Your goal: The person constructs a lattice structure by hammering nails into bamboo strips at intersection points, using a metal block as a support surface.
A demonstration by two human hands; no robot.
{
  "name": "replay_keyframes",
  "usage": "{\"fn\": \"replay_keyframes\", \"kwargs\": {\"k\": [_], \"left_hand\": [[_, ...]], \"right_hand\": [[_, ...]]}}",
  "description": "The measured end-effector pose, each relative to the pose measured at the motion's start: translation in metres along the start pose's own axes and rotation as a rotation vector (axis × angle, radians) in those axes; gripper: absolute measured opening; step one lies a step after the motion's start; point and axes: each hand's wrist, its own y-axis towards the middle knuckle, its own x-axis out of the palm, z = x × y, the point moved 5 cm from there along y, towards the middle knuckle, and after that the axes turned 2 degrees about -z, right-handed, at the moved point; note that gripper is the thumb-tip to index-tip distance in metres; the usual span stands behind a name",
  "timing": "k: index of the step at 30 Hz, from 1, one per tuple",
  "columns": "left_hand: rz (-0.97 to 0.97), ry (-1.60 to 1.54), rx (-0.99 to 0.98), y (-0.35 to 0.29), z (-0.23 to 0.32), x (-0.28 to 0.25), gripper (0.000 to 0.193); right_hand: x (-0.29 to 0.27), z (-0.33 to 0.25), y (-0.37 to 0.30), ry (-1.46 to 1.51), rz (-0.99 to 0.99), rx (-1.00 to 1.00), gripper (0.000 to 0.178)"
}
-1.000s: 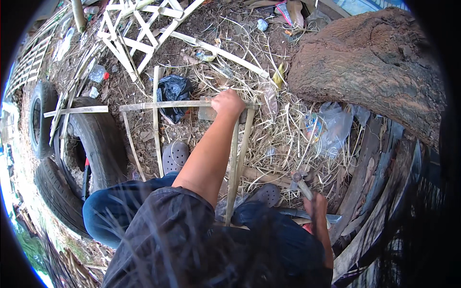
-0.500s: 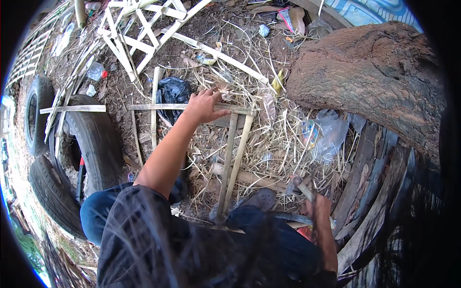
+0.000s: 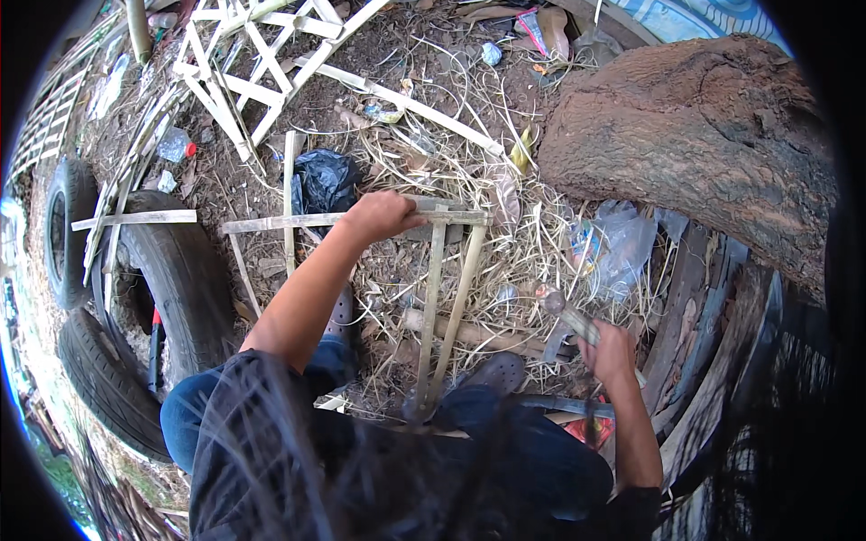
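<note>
My left hand (image 3: pixel 381 217) is closed around a long bamboo strip (image 3: pixel 311 220) that lies crosswise in front of me. At its right end the strip meets two bamboo slats, an inner slat (image 3: pixel 429 316) and an outer slat (image 3: pixel 462 307), which run back toward my legs. My right hand (image 3: pixel 610 350) grips the thick wooden handle of what looks like a hammer (image 3: pixel 575 321). Its rounded head points up and left, over the shavings and apart from the frame. Another upright strip (image 3: pixel 290 203) lies under the crosspiece, left of my left hand.
A thick log (image 3: pixel 686 126) lies at the right, with a clear plastic bag (image 3: pixel 622 252) below it. Old tyres (image 3: pixel 176 270) stand at the left. A bamboo lattice (image 3: pixel 262 72) and a black plastic bag (image 3: pixel 325 180) lie ahead. A long blade (image 3: pixel 559 406) rests by my right leg.
My right hand has risen up and forward with the hammer. My left hand has closed round the strip, whose left end has shifted left and down.
</note>
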Motion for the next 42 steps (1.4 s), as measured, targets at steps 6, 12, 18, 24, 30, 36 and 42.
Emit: {"fn": "replay_keyframes", "kwargs": {"k": [6, 12, 18, 24, 30, 36, 42], "left_hand": [[-0.001, -0.175, -0.118, 0.006, -0.027, 0.01, 0.056], [-0.182, -0.162, -0.271, 0.019, -0.026, 0.001, 0.068], [-0.282, -0.217, -0.324, 0.032, -0.035, 0.001, 0.07], [-0.309, -0.376, -0.291, 0.033, -0.042, 0.006, 0.069], [-0.35, -0.415, -0.28, 0.037, -0.032, -0.004, 0.068], [-0.496, -0.377, -0.415, 0.04, -0.036, -0.007, 0.063], [-0.562, -0.411, -0.464, 0.04, -0.037, -0.011, 0.06]], "right_hand": [[0.0, -0.037, 0.006, 0.018, 0.046, -0.198, 0.017], [0.018, -0.049, 0.025, -0.072, 0.06, -0.3, 0.018], [0.028, -0.069, 0.052, 0.041, 0.111, -0.353, 0.023], [0.045, -0.109, 0.078, 0.241, 0.138, -0.331, 0.026], [0.06, -0.126, 0.1, 0.266, 0.244, -0.328, 0.02], [0.069, -0.133, 0.106, 0.323, 0.267, -0.272, 0.019], [0.079, -0.126, 0.109, 0.399, 0.306, -0.226, 0.019]]}}
